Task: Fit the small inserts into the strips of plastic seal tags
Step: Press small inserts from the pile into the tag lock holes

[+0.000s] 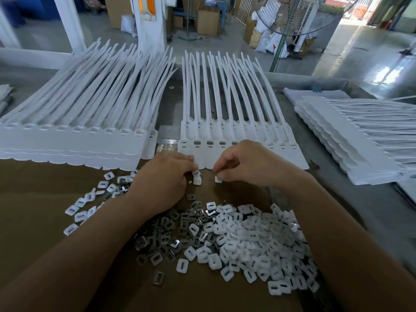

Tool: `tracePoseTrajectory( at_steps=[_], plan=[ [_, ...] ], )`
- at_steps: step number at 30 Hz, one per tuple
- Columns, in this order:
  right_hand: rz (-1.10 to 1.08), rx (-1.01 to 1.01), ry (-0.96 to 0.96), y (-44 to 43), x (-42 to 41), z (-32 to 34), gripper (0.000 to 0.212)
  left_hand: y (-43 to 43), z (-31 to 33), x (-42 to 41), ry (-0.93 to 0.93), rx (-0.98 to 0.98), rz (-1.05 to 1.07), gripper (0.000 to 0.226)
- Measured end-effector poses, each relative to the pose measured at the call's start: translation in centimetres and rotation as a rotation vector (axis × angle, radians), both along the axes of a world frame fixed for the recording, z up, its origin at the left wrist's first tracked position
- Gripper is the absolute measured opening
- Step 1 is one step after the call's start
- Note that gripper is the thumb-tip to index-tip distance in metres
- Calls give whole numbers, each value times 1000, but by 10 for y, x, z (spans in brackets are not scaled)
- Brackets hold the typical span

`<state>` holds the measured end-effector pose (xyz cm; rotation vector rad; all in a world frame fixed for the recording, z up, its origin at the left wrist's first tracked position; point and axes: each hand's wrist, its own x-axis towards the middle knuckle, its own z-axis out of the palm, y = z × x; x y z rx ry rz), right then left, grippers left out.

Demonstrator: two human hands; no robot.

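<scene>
On cardboard (33,188), inserts (247,239) heaped (concrete floor (349,52) beyond)

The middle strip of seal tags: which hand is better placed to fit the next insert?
Probably the right hand: it pinches one white insert just below the middle strip, near the heads beyond the ones that look filled. The left hand holds its inserts by the strip's left end.
</scene>
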<state>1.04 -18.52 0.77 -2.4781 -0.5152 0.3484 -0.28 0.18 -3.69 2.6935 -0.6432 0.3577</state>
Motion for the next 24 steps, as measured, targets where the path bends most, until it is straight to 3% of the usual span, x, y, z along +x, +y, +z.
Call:
tracePoseTrajectory(
  at_steps=[9, 13, 19, 24],
  plan=[
    [166, -55, 194, -1, -19, 5, 12, 0, 0, 2, 14, 2, 15, 44],
    [178, -109, 206, -3, -22, 7, 11, 0, 0, 2, 25, -3, 22, 46],
    [152, -145, 215, -13, -18, 12, 26, 0, 0, 2, 23, -5, 21, 46],
    [123, -117, 190, -12, -18, 7, 20, -1, -1, 2, 21, -10, 19, 45]
  ],
)
